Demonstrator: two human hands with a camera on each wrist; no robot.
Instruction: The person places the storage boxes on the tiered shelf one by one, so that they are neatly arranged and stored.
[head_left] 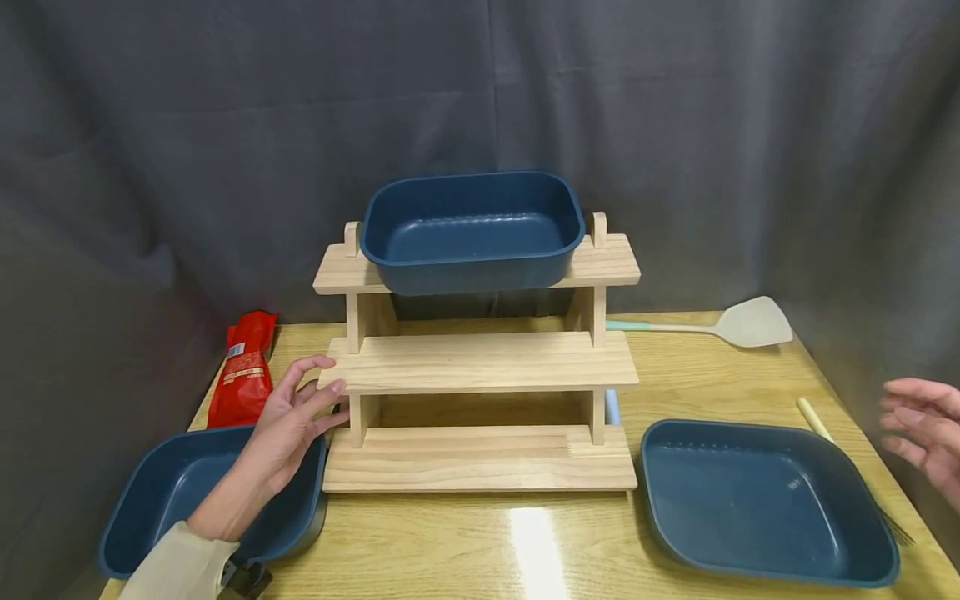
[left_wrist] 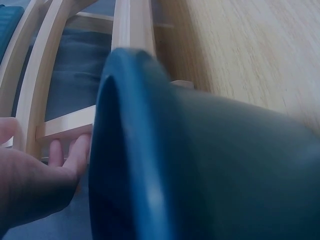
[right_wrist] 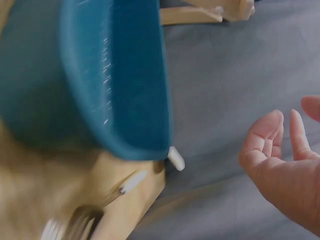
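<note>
At the left end of a three-tier wooden shelf rack (head_left: 480,362), my left hand (head_left: 288,425) grips the middle tier. In the left wrist view, fingertips (left_wrist: 77,152) reach below that plank, beside the rack's side support. A blue tub (head_left: 472,279) sits on the top tier; the two lower tiers are bare. Under my left forearm stands another blue tub (head_left: 168,492), whose rim hides much of the left wrist view. My right hand (head_left: 930,433) is raised at the far right, fingers loosely bent and holding nothing. Near it on the table is a third blue tub (head_left: 765,500).
A red packet (head_left: 243,371) lies behind the left tub. At the back right lies a white spatula (head_left: 750,323) with a green handle end. A fork (head_left: 813,419) lies partly hidden behind the right tub. A light-blue rod (head_left: 612,408) shows behind the rack. Grey curtains (head_left: 480,92) enclose the table.
</note>
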